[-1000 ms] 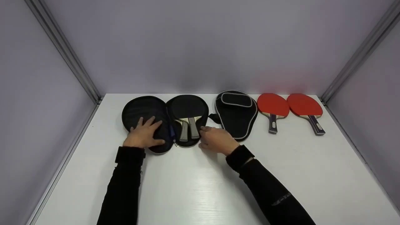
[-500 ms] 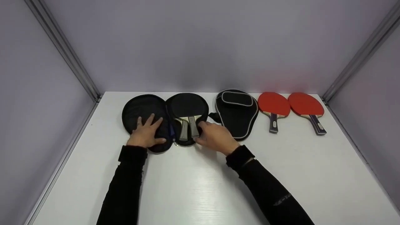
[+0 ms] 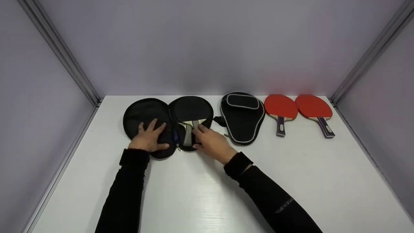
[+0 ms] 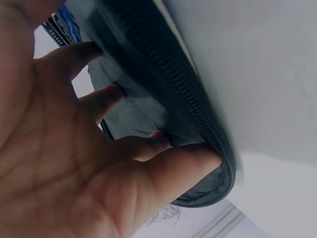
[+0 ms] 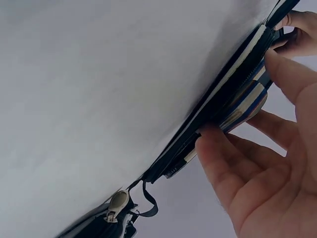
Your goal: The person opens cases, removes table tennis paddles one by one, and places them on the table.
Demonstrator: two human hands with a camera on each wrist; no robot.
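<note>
A black paddle case (image 3: 142, 111) lies unfolded on the white table. My left hand (image 3: 148, 139) rests on its left half, fingers spread; the left wrist view shows the fingertips (image 4: 116, 94) touching the cloth beside the zipper (image 4: 185, 89). Two table tennis paddles lie in the right half, with one black face (image 3: 191, 108) on top and a grey handle (image 3: 187, 136) showing at left. The right hand (image 3: 215, 142) curls its fingers and thumb round the other handle, mostly covering it. In the right wrist view, that layered handle (image 5: 245, 106) sits between thumb and fingers.
A closed black case with white piping (image 3: 244, 124) lies to the right, its strap (image 3: 220, 121) towards the open case. Farther right are two red paddles, one nearer (image 3: 280, 106) and one at the end (image 3: 313, 106). Walls enclose the table's back and sides.
My right hand has moved left from the open case's right edge onto the right-hand paddle handle. The left hand stays on the case's left half.
</note>
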